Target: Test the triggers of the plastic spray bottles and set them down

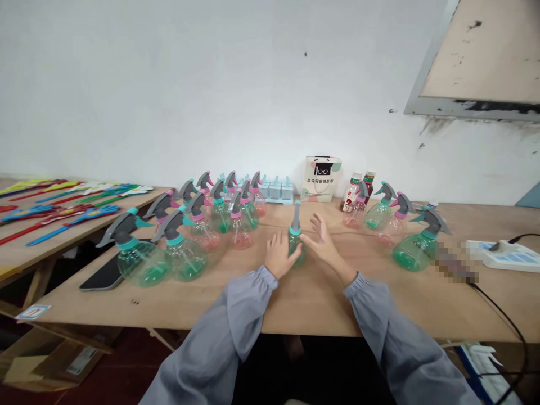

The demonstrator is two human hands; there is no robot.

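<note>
A green spray bottle (296, 239) with a grey trigger head and teal collar stands upright on the table, seen end-on between my hands. My left hand (278, 253) is at its left side, fingers stretched out, with the thumb across the front of the bottle. On the other side my right hand (324, 243) is open, its fingers raised and spread and its thumb tip close to the bottle. Whether either hand presses on the bottle I cannot tell. Left of my hands stand several green and pink spray bottles (185, 263). More stand to the right, including a green one (414, 251).
A phone (103, 275) lies behind the left bottles. Along the wall are a light blue mould tray (275, 192), a paper bag (321, 180) and sauce bottles (351, 194). A power strip (506, 256) with cables lies right. Colourful hand-shaped sticks (71, 222) cover the left table.
</note>
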